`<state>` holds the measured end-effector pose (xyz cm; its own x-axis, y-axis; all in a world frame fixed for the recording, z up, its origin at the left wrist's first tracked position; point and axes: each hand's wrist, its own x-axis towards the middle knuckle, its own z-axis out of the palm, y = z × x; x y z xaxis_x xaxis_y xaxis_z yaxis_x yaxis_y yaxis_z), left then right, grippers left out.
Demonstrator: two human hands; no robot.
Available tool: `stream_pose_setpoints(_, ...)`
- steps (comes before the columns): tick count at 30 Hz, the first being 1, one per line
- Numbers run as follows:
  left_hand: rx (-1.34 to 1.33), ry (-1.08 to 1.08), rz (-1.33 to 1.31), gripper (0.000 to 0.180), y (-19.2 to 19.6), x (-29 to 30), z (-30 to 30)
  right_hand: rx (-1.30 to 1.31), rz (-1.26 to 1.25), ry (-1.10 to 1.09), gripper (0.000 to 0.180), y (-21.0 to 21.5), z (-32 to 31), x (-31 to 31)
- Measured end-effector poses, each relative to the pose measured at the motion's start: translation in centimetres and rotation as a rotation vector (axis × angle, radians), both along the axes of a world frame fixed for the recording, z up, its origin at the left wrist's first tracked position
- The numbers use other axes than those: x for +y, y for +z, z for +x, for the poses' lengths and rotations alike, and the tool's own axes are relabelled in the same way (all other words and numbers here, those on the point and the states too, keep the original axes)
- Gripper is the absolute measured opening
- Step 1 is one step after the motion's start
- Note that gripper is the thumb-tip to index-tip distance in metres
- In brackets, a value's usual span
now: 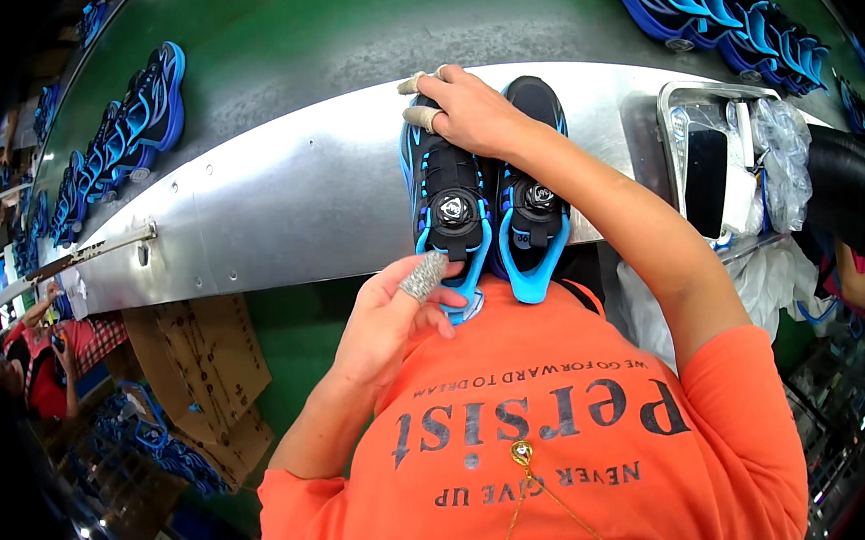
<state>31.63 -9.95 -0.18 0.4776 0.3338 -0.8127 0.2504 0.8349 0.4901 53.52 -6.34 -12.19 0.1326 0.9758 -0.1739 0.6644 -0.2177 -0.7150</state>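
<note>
Two black-and-blue sneakers lie side by side on the metal ledge, toes pointing away from me and heels toward my body. My right hand (467, 112) reaches across and is closed over the toe of the left sneaker (438, 174), with pale covers on some fingers. At that shoe's blue heel collar is my left hand (400, 307), its fingers curled around the edge and one finger wrapped in grey, glittery tape. A round lacing dial (451, 207) sits on the tongue. The right sneaker (536, 203) rests untouched by my fingers, partly under my right forearm.
Rows of similar shoes (146, 114) stand on the green surface (335, 26) at far left and far right. A metal tray (669, 143) at the right holds a dark phone (707, 181) and clear plastic bags (781, 160). Cardboard boxes (218, 355) stand at lower left.
</note>
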Motion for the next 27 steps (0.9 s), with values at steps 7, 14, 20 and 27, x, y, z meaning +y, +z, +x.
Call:
stream_pose_setpoints(7,0.18,-0.213,0.303,0.023,-2.0,-0.7,2.1,-0.037,0.031,0.033,0.044,-0.5,0.1,0.0)
stream_pose_setpoints(14,0.087,-0.237,0.536,0.017,-3.0,-1.2,2.4,-0.132,0.462,0.057,0.029,-0.9,1.9,-1.2)
stream_pose_setpoints(20,-0.126,0.005,-0.011,0.024,-2.8,-0.1,1.6,0.456,-0.104,0.526,0.033,7.8,3.6,-5.2)
stream_pose_setpoints(27,-0.171,0.075,-0.083,0.027,-3.5,-0.7,1.9,0.165,0.081,0.222,0.026,8.0,0.4,-7.9)
